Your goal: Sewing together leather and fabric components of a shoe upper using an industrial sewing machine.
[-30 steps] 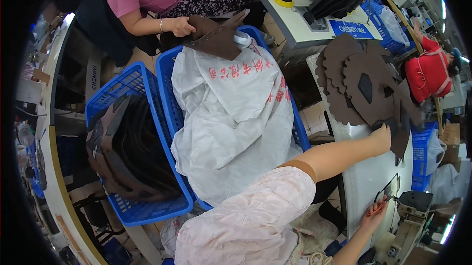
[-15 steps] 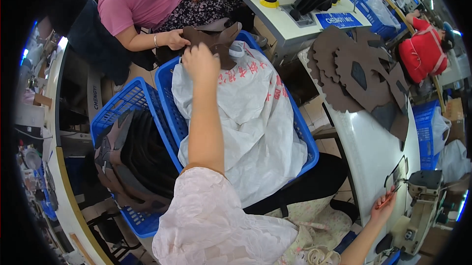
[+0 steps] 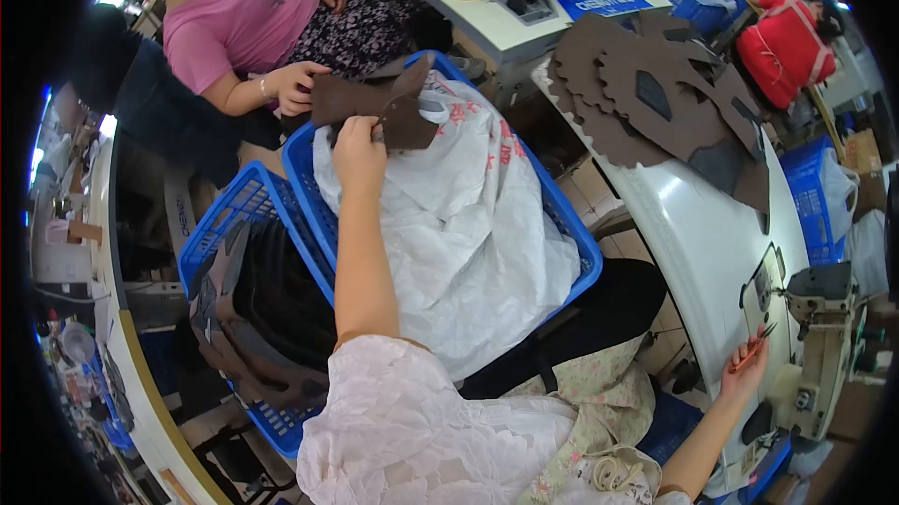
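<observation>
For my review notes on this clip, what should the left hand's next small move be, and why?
The left hand should probably firm its pinch on the brown piece before any pull: its fingers are at the lower edge, while the co-worker's hand appears to be on the left end. The right hand is occupied with orange-handled snips.

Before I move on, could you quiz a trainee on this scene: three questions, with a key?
1. Which hand holds the orange-handled snips?
2. True or false: the white sheet is draped over the sewing machine.
3. The left hand is touching: (a) a thread cone, (b) brown cut material, (c) the sewing machine.

Key: 1. The right hand. 2. False; it lies over a blue basket. 3. b.
</observation>
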Available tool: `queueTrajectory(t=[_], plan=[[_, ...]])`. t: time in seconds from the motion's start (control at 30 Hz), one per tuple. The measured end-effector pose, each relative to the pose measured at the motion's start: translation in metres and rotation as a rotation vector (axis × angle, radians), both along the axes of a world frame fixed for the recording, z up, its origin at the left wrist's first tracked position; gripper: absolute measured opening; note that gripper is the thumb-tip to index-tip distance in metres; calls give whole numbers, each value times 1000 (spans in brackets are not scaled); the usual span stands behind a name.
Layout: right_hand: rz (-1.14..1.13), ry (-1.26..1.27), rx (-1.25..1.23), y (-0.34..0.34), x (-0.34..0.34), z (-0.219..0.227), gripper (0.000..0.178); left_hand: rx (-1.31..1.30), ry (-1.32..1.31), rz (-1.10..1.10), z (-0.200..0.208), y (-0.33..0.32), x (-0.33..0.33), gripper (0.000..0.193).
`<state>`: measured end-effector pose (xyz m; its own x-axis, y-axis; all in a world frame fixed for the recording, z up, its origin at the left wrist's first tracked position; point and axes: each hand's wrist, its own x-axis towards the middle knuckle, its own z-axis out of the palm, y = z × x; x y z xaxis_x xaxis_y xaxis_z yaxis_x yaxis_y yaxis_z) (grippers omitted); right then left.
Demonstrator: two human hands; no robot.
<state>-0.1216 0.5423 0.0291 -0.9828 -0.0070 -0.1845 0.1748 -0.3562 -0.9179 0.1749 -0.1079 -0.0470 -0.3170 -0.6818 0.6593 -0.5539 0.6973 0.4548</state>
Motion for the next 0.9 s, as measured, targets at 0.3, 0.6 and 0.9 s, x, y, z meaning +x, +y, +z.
queueTrajectory(t=[0.3,0.6,0.9], plan=[[1,-10,35,37,12,3,39,-51,-342,-346,-17,162,23,19],[54,-78,78,32,11,5,40,-32,-378,-371,-17,179,27,18],[13,-54,114,16,15,12,40,-55,-352,-439,-23,182,31,21]])
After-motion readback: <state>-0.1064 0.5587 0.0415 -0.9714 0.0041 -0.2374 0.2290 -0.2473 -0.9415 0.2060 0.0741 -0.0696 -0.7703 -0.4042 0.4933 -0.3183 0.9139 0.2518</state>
